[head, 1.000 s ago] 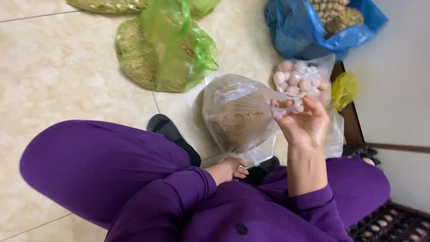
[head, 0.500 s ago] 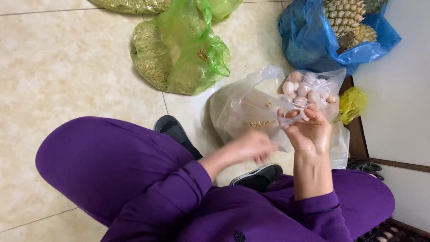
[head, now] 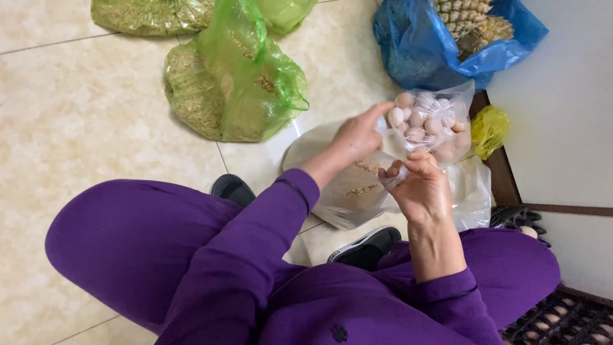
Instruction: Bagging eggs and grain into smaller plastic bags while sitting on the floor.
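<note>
We pinch the gathered top of a clear plastic bag (head: 348, 191) with both hands: our right hand (head: 421, 188) is clenched on the bunched film, fingers curled in toward the palm, and our left hand (head: 359, 135) grasps the same film just above and to the left of it, its index finger stretched out toward the upper right. Below the grip the clear bag hangs down and rests on the tiled floor (head: 83, 108), with a layer of brown grain showing through its wall right beside our right thumb. Just beyond the grip, touching the stretched finger of the left hand, sits a second clear bag full of pale eggs (head: 426, 118). Farther off past that lies a blue bag (head: 415, 45) holding pineapples (head: 469, 22), and to the right of the eggs a small yellow bag (head: 490, 129) lies against the dark skirting at the wall. Well to the left of the grip a green bag of grain (head: 236, 89) lies on the tiles, with another green bag (head: 153, 13) behind it. Under the grip are our purple trousers and sleeves, and two black slippers: one (head: 233, 188) to the lower left, one (head: 367, 246) directly below the right hand
</note>
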